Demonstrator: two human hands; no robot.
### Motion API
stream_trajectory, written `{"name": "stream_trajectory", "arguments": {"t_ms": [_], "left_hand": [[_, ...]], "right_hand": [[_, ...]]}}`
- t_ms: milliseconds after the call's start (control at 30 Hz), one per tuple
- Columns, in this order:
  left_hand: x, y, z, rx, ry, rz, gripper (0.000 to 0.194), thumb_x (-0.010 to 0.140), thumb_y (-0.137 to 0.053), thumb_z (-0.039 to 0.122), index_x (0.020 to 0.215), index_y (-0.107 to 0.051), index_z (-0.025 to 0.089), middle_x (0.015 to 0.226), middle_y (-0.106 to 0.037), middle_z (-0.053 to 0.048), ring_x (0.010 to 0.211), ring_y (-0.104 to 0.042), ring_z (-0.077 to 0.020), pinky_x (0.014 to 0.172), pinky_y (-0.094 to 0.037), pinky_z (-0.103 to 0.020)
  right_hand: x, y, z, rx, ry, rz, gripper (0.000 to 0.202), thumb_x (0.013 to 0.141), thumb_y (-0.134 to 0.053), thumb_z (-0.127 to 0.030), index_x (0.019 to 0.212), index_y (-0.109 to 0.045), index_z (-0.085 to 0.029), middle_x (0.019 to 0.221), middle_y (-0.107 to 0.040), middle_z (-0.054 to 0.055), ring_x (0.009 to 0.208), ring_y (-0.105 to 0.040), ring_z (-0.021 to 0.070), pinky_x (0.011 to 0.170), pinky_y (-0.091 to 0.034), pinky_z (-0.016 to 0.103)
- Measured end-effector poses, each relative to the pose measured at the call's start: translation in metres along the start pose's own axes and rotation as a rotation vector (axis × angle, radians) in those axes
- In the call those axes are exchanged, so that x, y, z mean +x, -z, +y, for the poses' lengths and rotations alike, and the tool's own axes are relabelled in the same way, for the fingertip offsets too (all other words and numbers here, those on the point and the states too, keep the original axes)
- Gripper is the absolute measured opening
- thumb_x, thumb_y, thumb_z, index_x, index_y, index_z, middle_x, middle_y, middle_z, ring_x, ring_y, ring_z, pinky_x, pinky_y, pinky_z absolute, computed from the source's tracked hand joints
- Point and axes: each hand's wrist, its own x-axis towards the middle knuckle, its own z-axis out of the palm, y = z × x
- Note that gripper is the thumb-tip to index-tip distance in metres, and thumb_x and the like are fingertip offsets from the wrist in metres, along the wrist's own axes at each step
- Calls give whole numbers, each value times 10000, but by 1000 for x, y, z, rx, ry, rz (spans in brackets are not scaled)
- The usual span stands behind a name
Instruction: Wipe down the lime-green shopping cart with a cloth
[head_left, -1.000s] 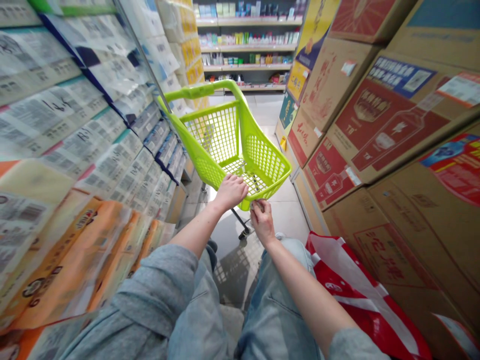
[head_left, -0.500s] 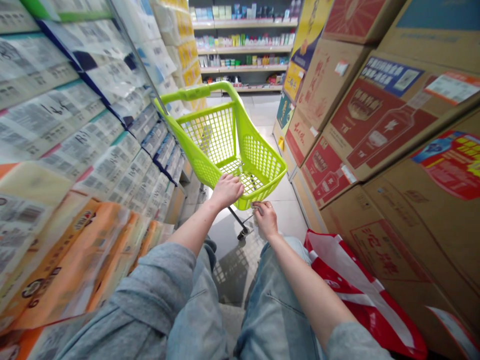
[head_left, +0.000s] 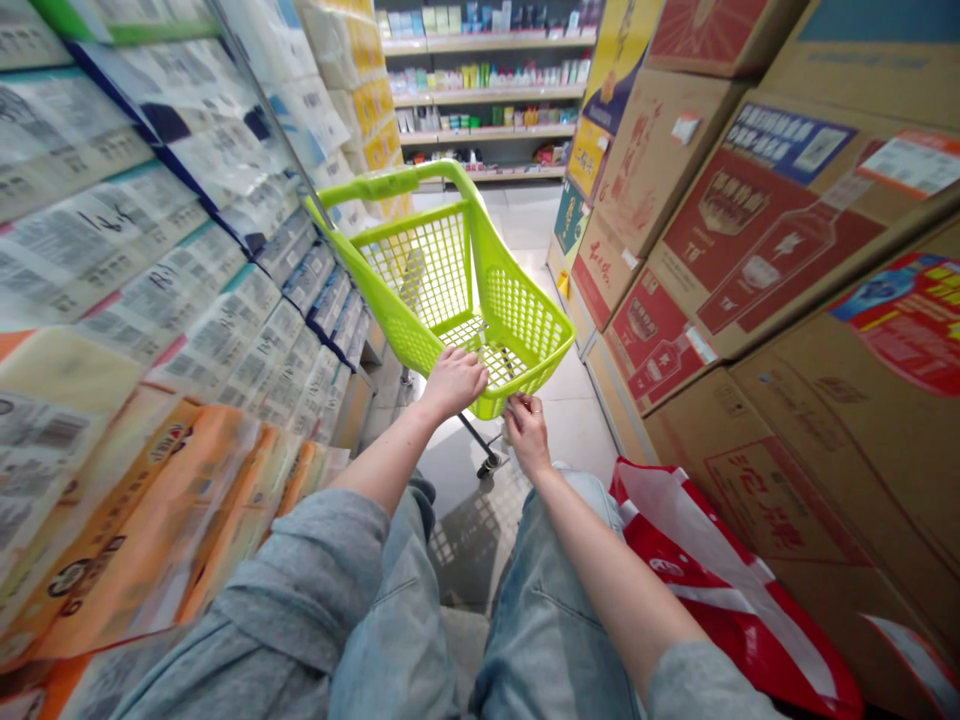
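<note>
A lime-green plastic shopping cart (head_left: 525,290) with a lattice basket stands at an angle in front of me, its basket showing no goods. My left hand (head_left: 456,380) is closed over the near left rim of the basket. Just below the basket's near corner is my right hand (head_left: 528,432), its fingers pinched together on a small pale, cloth-like piece (head_left: 508,434). Most of that piece is hidden by the fingers. The right fingertips are close against the basket's underside; whether they touch it I cannot tell.
Packs of paper goods (head_left: 150,240) are stacked on the left, with orange packs (head_left: 165,510) nearer me. Cardboard cartons (head_left: 787,240) line the right. A red and white bag (head_left: 697,570) lies beside my right leg. Stocked shelves (head_left: 487,95) stand behind the cart.
My right hand has shifted slightly up and left beneath the basket's corner, and the pale piece shows more below its fingers. My left hand stays on the rim; the cart has hardly moved.
</note>
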Motion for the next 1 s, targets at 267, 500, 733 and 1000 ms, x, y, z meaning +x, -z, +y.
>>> {"name": "stream_trajectory", "arguments": {"t_ms": [267,500,733,1000], "left_hand": [[-1,0,-2,-12,-11,-2,407,933,-329,321,735,-658,184,802,-636,-65,843,-527,-211,863,-342,-399],[0,-2,-2,-13,-10,0,430,938,-310,325,725,-658,189,785,-629,-64,833,-526,-204,874,-340,-396],[1,-1,1,-30,8,2,401,927,-338,316,725,-657,181,808,-637,-75,836,-529,-212,864,-333,-407],[0,0,-2,-8,-14,-4,401,931,-334,319,724,-648,182,811,-638,-66,841,-527,-208,860,-341,-394]], "right_hand": [[2,8,4,7,-183,-7,247,754,-517,-204,894,-721,-202,909,-625,53,877,-602,178,852,-474,314],[1,10,11,-67,-292,53,311,751,-489,-230,948,-724,-177,854,-613,54,795,-595,176,783,-476,305],[-4,-11,17,-48,-146,-33,320,803,-488,-247,1055,-676,-191,1045,-567,99,1000,-556,209,927,-449,365],[3,0,17,-11,-219,-63,267,735,-506,-228,879,-728,-195,901,-659,62,872,-614,183,833,-487,310]]}}
